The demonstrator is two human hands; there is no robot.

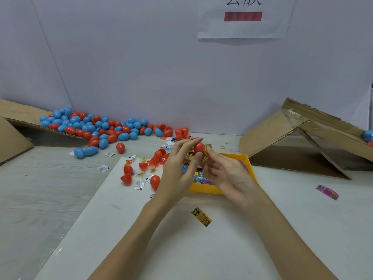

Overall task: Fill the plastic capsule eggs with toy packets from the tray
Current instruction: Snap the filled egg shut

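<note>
Both hands meet above the yellow tray (247,158): left hand (177,170) pinches the red egg half (199,147); right hand (226,174) pinches the yellow packet (204,156) directly beneath it.

The paper sign (243,17) on the wall shows cut-off, unreadable characters.

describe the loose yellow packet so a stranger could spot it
Start at the yellow tray under the hands and come towards the camera onto the white sheet. The yellow packet lies there alone, flat, with black barcode stripes, whereas the other stray packet is pink and far right.
</note>
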